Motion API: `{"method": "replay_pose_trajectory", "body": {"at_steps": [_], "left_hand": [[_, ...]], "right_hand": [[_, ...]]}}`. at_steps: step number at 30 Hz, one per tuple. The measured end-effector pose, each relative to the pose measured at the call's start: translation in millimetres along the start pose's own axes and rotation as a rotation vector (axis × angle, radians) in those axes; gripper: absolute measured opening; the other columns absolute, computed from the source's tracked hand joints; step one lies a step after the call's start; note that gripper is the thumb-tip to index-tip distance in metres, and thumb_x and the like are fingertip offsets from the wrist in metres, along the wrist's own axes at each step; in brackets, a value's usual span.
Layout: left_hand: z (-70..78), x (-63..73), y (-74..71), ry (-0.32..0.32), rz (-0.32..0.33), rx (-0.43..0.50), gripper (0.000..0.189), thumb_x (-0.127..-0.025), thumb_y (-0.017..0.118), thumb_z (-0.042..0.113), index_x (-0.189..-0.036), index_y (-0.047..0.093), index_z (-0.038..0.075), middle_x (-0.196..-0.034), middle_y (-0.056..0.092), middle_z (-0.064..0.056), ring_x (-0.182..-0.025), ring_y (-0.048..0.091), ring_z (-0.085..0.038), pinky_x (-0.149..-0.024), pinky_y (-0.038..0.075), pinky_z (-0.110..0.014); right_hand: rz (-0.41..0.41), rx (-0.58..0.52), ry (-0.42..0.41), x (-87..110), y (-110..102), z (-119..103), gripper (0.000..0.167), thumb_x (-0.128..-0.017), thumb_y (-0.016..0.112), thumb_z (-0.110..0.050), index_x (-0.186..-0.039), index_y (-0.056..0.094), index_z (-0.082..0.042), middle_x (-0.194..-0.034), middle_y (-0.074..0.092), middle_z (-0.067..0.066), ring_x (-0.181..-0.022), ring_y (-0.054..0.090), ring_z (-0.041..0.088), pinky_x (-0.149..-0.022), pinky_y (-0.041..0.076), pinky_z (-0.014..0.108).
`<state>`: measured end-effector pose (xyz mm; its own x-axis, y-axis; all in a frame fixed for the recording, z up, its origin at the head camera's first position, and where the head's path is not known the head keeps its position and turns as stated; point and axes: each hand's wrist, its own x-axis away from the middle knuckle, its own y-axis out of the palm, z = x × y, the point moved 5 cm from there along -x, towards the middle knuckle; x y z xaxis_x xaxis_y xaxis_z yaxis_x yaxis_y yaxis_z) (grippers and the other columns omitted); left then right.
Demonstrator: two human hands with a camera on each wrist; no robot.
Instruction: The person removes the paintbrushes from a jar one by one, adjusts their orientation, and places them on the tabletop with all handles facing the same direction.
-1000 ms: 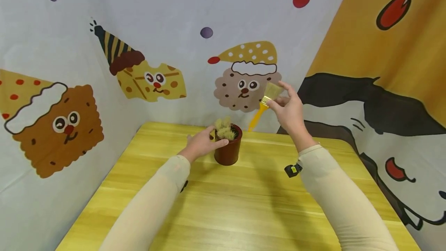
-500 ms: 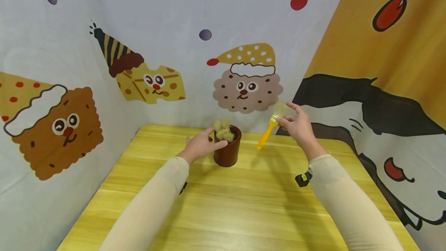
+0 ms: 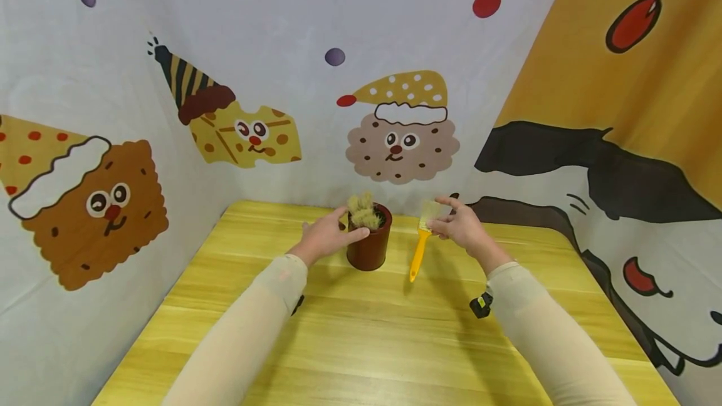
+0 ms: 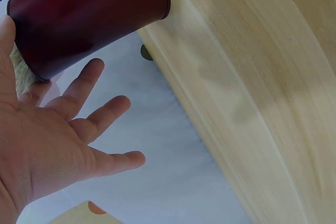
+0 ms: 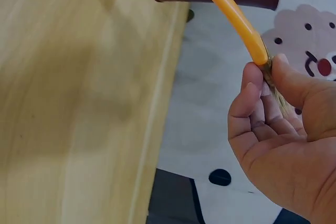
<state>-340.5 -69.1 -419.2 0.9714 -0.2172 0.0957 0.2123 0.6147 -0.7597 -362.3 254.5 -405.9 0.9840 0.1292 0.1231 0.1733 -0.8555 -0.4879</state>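
A brown-red plant pot (image 3: 368, 253) stands upright toward the back of the table, with a pale yellow, fuzzy, lobed cactus (image 3: 361, 213) in it. My left hand (image 3: 327, 235) holds the pot near its top, thumb on the near side and index finger on the far side. In the left wrist view the other fingers (image 4: 107, 119) spread away from the pot wall. To the right of the pot, my right hand (image 3: 461, 229) pinches a paintbrush (image 3: 418, 257) around its metal band. The yellow handle (image 5: 231, 11) points down toward the table and the pale bristles face up.
The yellow wood-grain table (image 3: 366, 343) ends just behind the pot. A white cloth backdrop (image 3: 271, 17) with cartoon prints rises behind and on the left; a printed orange and black part (image 3: 564, 80) is on the right.
My right hand has swung slightly right, then back left and down, carrying the paintbrush lower beside the pot. The left hand and the pot have stayed in place.
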Motion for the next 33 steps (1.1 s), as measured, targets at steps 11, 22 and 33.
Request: {"method": "replay_pose_trajectory", "body": {"at_steps": [11, 22, 33], "left_hand": [[-1.6, -0.4, 0.5, 0.007, 0.004, 0.001, 0.101, -0.093, 0.062, 0.079, -0.171, 0.029, 0.024, -0.166, 0.051, -0.01, -0.152, 0.049, -0.039, -0.126, 0.003, -0.08], [-2.6, -1.3, 2.7, 0.006, 0.01, 0.008, 0.101, -0.094, 0.061, 0.08, -0.171, 0.029, 0.024, -0.165, 0.051, -0.012, -0.152, 0.049, -0.039, -0.127, 0.002, -0.079], [-4.7, -2.5, 4.0, 0.009, 0.019, -0.001, 0.103, -0.093, 0.06, 0.082, -0.171, 0.03, 0.023, -0.165, 0.052, -0.011, -0.151, 0.05, -0.039, -0.126, 0.004, -0.08]], "right_hand": [[-0.13, 0.029, 0.036, -5.1, 43, 22, 0.078, -0.101, 0.077, -0.016, -0.167, 0.036, -0.014, -0.121, 0.078, 0.018, -0.101, 0.077, 0.03, -0.095, 0.063, 0.048], [-0.155, 0.017, 0.071, -10.1, 72, 40, 0.076, -0.101, 0.076, -0.013, -0.166, 0.036, -0.008, -0.11, 0.081, 0.015, -0.098, 0.076, 0.036, -0.09, 0.063, 0.048], [-0.131, 0.089, 0.093, -15.0, 86, 52, 0.077, -0.098, 0.079, -0.011, -0.164, 0.039, -0.002, -0.094, 0.078, 0.015, -0.074, 0.073, 0.021, -0.073, 0.063, 0.036]]}}
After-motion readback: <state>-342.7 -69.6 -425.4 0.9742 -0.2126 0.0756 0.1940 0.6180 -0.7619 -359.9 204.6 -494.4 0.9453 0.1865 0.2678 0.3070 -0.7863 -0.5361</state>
